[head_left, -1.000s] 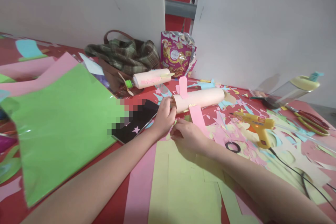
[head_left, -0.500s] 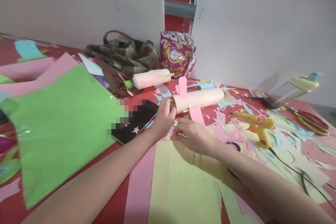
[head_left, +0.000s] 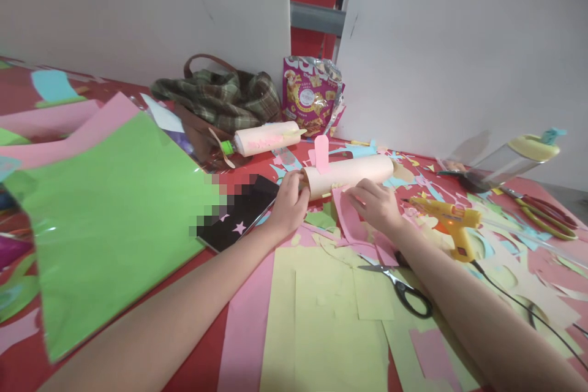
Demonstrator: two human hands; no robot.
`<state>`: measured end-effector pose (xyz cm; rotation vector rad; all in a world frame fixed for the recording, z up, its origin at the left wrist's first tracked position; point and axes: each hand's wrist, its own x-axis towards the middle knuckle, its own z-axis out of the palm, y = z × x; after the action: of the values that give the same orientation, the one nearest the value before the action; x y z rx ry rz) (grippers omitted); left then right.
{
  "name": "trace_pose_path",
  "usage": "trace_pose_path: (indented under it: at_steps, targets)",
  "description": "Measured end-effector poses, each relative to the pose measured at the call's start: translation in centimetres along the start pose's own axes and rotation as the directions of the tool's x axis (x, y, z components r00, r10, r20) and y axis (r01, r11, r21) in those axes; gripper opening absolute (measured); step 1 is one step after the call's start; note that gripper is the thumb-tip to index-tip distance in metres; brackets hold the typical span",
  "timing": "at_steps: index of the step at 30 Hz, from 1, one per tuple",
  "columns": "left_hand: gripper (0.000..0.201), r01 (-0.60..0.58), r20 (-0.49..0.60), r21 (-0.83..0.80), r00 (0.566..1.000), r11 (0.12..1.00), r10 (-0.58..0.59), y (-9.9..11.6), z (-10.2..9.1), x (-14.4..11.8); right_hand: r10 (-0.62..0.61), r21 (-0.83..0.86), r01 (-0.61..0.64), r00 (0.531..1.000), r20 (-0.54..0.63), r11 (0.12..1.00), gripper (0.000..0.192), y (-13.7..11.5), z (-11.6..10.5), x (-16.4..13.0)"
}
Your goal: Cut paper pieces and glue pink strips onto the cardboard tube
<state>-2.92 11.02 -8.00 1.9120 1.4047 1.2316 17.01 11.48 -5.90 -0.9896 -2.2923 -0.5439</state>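
A peach paper roll [head_left: 349,173] lies on its side on the red table, with a pink paper flap [head_left: 321,154] standing up from it. My left hand [head_left: 288,203] grips the roll's near left end. My right hand [head_left: 375,202] rests on a pink paper piece [head_left: 348,218] just below the roll, fingers touching it close to the roll. Black-handled scissors [head_left: 400,284] lie on the yellow paper beside my right forearm.
A yellow glue gun [head_left: 452,218] with its cord lies to the right. A large green sheet [head_left: 105,214] and a black notebook [head_left: 239,213] are at left. A second paper roll [head_left: 266,138], a plaid bag [head_left: 218,98], a snack bag [head_left: 311,95], a bottle [head_left: 514,159] and red scissors [head_left: 544,211] stand behind. Paper scraps cover the table.
My right hand moved up and to the right, from the yellow paper near the roll's end to the pink piece under the roll. The black-handled scissors it covered now lie uncovered.
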Motion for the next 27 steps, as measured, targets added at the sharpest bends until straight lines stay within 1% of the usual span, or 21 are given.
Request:
trace_pose_path:
  at_steps: [7,19,27]
  targets:
    - [0.016,-0.004,-0.002,-0.001,1.0,1.0,0.004,0.07,-0.01,0.02,-0.051,-0.066,0.051,0.999,-0.001,0.997,0.022,0.09,0.34,-0.23]
    - [0.015,-0.009,0.012,0.024,1.0,1.0,0.009,0.18,0.0,-0.05,-0.055,-0.114,0.053,0.998,-0.012,0.992,0.022,0.06,0.55,-0.05]
    - [0.015,-0.014,0.015,0.028,1.0,1.0,0.013,0.2,-0.04,-0.05,-0.057,-0.12,0.058,0.998,0.01,0.991,0.023,0.05,0.65,0.09]
